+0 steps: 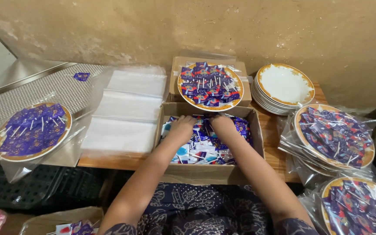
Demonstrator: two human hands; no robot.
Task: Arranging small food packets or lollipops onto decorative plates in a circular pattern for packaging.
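Both my hands reach into an open cardboard box (257, 130) full of wrapped lollipops (205, 150) in blue, purple and white wrappers. My left hand (182, 125) rests palm down on the sweets at the box's far left, its fingers curled into them. My right hand (223, 124) digs into the sweets at the far middle of the box, its fingers hidden among the wrappers. Just behind the box, a gold-rimmed plate (210, 86) heaped with lollipops sits on a second cardboard box (244, 69).
A stack of clear plastic bags (127, 109) lies left of the box. A bagged plate of lollipops (32, 130) sits far left. Empty gold-rimmed plates (283, 87) are stacked at back right, with bagged filled plates (334, 137) on the right. A wall stands behind.
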